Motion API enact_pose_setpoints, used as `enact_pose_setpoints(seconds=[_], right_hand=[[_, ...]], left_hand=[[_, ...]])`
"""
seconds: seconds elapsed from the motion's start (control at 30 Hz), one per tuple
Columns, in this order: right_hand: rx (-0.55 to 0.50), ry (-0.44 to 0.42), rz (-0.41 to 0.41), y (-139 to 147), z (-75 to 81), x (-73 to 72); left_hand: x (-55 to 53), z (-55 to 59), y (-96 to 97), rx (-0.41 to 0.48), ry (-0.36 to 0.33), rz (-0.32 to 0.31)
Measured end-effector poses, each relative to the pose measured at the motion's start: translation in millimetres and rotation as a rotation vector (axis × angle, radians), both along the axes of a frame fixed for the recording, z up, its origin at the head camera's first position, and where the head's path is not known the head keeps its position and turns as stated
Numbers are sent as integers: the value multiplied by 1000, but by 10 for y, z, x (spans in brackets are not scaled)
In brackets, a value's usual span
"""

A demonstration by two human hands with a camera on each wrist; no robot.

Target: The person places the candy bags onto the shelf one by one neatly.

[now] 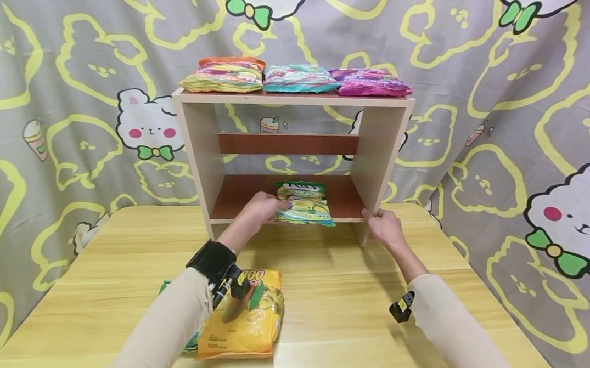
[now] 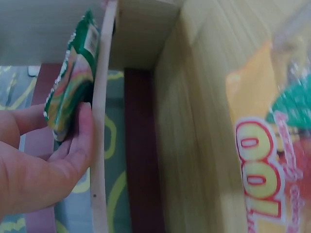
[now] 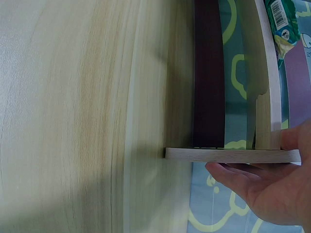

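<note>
- I'm watching the two hands working apart: the left hand (image 1: 261, 207) is pinching the green packet (image 1: 304, 206) between thumb and fingers, and the right hand (image 1: 384, 226) is gripping the front edge of the side panel (image 1: 392, 150).
- The green packet is lying at the front of the lower board (image 1: 245, 195), its near end reaching over the front edge; I'm not managing to tell how much weight the board is taking.
- I'm judging a drop the main risk: with the near end overhanging, an early release could be tipping it onto the table (image 1: 344, 307).
- I'm also seeing fingers sitting close to the board's edge, so a push could be catching them or crumpling the film.
- A hard pull by the right hand could be shifting the frame and disturbing the orange packet (image 1: 225, 76), teal packet (image 1: 299, 77) and purple packet (image 1: 373, 83) on top.
- The packets are showing glossy, wrinkled film and soft pillow shapes; the bulkier yellow bag (image 1: 249, 325) is lying partly over another green bag (image 1: 191, 341).
- The panels are looking flat, pale and wood-grained, while the lower board is showing a reddish-brown face.
</note>
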State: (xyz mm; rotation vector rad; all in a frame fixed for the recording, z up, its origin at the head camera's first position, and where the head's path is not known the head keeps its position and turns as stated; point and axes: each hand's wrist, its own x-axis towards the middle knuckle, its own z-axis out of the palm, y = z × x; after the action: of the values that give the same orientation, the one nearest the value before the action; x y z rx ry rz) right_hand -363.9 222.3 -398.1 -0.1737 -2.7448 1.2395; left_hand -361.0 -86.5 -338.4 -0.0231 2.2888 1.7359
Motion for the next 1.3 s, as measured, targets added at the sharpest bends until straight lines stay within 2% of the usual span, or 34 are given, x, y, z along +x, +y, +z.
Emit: enact_pose_setpoints(seconds=[0.1, 0.3, 0.4, 0.47, 0.67, 0.8, 0.9, 0.97, 1.03, 1.1, 1.17, 1.3], right_hand=[[9, 5, -5, -4, -5, -7], [9, 9, -18, -17, -24, -13], [12, 5, -9, -27, -24, -5], [14, 6, -5, -33, -19, 0], [10, 5, 1, -38, -23, -9], [13, 4, -3, -29, -20, -9], [15, 9, -5, -22, -14, -3], [16, 15, -3, -16, -16, -5], [20, 19, -2, -13, -21, -9], [16, 20, -1, -9, -26, -11], [12, 21, 1, -8, -25, -8], [3, 23, -2, -7, -21, -1]], left_hand=[[40, -4, 6, -80, 39, -27], [127, -57, 2, -291, 171, -94], [150, -79, 1, -369, 219, -107], [158, -87, 1, -453, 258, -107], [181, -81, 48, -790, 450, -57], [260, -15, 117, -842, 623, -38], [353, 50, 191, -867, 765, -62], [427, 85, 251, -887, 829, -88], [504, 107, 317, -910, 860, -123], [578, 106, 384, -962, 860, -164], [647, 92, 445, -1036, 830, -214], [740, 24, 526, -1168, 719, -292]])
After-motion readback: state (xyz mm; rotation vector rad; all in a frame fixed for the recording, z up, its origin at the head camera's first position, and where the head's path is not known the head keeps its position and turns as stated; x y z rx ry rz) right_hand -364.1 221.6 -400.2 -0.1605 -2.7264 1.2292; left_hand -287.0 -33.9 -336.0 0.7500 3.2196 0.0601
